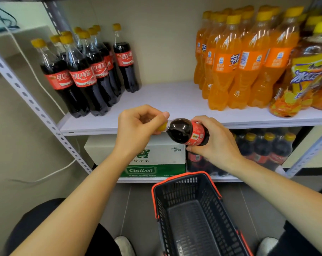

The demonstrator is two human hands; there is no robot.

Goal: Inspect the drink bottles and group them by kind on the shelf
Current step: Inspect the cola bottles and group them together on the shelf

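We hold one bottle [182,131] sideways, left hand [136,126] pinching cap [163,127], right hand [217,143] gripping label [198,135], about nine colas [82,76] shelved, one basket [184,175].

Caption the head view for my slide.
Left hand pinches the yellow cap, right hand grips the body of a red-labelled dark cola bottle held sideways before the white shelf.

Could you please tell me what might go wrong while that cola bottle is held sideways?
The left grip pinches the yellow cap of the cola bottle; a twist could loosen it and spill. Held sideways off the shelf, it could slip from the right grip and fall. Setting it down carelessly could topple the crowded cola group.
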